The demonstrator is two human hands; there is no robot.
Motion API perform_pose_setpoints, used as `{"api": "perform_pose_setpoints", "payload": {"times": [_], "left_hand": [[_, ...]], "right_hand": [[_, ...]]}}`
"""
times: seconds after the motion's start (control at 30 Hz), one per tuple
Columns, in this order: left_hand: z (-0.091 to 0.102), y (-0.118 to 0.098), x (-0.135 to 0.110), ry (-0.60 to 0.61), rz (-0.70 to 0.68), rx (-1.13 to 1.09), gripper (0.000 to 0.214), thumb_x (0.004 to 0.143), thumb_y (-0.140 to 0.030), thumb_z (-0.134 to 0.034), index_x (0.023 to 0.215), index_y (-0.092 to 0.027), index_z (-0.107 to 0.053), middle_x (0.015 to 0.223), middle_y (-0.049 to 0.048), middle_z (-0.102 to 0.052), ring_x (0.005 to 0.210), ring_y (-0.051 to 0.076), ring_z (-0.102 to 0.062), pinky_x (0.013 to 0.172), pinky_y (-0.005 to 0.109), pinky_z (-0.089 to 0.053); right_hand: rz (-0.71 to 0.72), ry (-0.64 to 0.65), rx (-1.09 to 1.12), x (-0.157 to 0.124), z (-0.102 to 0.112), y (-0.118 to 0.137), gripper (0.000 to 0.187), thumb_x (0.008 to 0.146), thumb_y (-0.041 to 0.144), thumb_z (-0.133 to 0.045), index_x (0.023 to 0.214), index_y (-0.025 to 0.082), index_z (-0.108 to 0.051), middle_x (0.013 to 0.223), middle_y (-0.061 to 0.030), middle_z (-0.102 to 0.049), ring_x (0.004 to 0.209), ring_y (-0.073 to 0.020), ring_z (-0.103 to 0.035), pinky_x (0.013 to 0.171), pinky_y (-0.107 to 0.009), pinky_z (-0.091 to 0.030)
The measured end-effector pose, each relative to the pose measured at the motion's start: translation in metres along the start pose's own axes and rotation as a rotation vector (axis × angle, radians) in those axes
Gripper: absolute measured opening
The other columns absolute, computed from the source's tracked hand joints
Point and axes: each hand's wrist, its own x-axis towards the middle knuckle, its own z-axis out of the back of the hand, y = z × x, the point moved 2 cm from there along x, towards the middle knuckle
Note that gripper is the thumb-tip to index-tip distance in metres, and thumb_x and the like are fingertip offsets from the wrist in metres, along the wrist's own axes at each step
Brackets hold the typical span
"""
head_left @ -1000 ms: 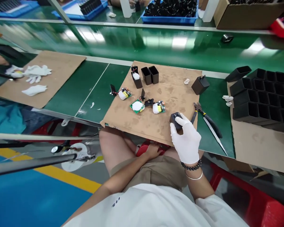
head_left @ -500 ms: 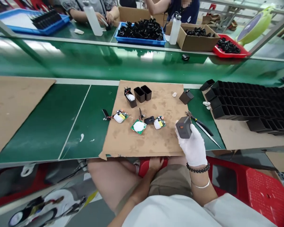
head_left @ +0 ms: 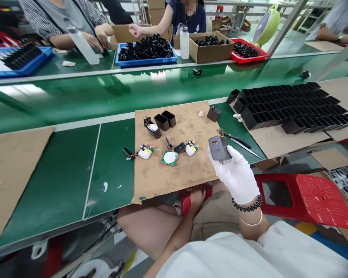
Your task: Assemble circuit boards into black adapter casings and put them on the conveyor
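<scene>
My right hand (head_left: 236,175), in a white glove, grips a black plastic charger case (head_left: 219,148) above the right edge of a cardboard sheet (head_left: 174,175). The case's end, with a small orange-lined port, faces me. My bare left hand (head_left: 198,196) rests low between my thighs by the red stool, its fingers mostly hidden. On the sheet lie circuit boards with white blobs, one at the left (head_left: 145,151), one in the middle (head_left: 169,157) and one at the right (head_left: 191,148). Behind them stand two open black cases (head_left: 164,120) and a case with a board sticking out (head_left: 153,129).
Cutting pliers (head_left: 234,138) and tweezers (head_left: 248,148) lie right of the sheet, near a closed case (head_left: 214,113). Rows of black cases (head_left: 290,104) stand farther right. Across the green ledge, co-workers sit behind a blue tray (head_left: 146,60) of black parts.
The view has swung to the right. My right hand has tilted the charger case, so its ported end shows more fully. My left hand stays low between my thighs.
</scene>
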Motion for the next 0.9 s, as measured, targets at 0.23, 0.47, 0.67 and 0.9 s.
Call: {"api": "perform_pose_setpoints", "payload": {"times": [0.23, 0.47, 0.67, 0.9], "left_hand": [[0.013, -0.003, -0.005, 0.133, 0.058, -0.033, 0.033, 0.101, -0.039, -0.065, 0.129, -0.022, -0.065, 0.136, 0.0102, -0.065, 0.120, 0.024, -0.066, 0.101, 0.043, -0.060], [0.013, -0.004, 0.002, 0.199, 0.093, -0.058, 0.028, 0.101, -0.039, -0.064, 0.126, -0.026, -0.067, 0.136, 0.0093, -0.065, 0.121, 0.023, -0.066, 0.101, 0.040, -0.059], [0.023, -0.010, 0.002, 0.173, 0.169, -0.156, 0.030, 0.100, -0.040, -0.066, 0.126, -0.026, -0.067, 0.135, 0.0094, -0.065, 0.121, 0.024, -0.066, 0.100, 0.041, -0.060], [0.031, -0.009, 0.000, 0.139, 0.214, -0.184, 0.026, 0.100, -0.039, -0.066, 0.124, -0.028, -0.068, 0.135, 0.0089, -0.066, 0.121, 0.023, -0.066, 0.099, 0.040, -0.059]], "right_hand": [[0.215, 0.116, -0.189, -0.005, 0.019, -0.008, 0.029, 0.100, 0.020, -0.053, 0.125, 0.023, -0.067, 0.122, -0.0028, -0.079, 0.118, -0.0156, -0.074, 0.112, -0.039, -0.060], [0.747, 0.151, -1.042, 0.102, -0.038, 0.030, 0.020, 0.087, 0.029, -0.065, 0.104, 0.022, -0.056, 0.113, -0.0028, -0.072, 0.102, -0.0188, -0.072, 0.087, -0.037, -0.066], [0.943, 0.094, -1.450, 0.210, -0.157, 0.039, 0.035, 0.097, 0.035, -0.069, 0.125, 0.015, -0.063, 0.129, -0.0097, -0.065, 0.115, -0.0226, -0.066, 0.098, -0.044, -0.059], [1.009, 0.177, -1.710, 0.229, -0.185, 0.014, 0.043, 0.100, 0.042, -0.065, 0.135, 0.017, -0.061, 0.135, -0.0114, -0.064, 0.118, -0.0239, -0.066, 0.099, -0.047, -0.060]]}}
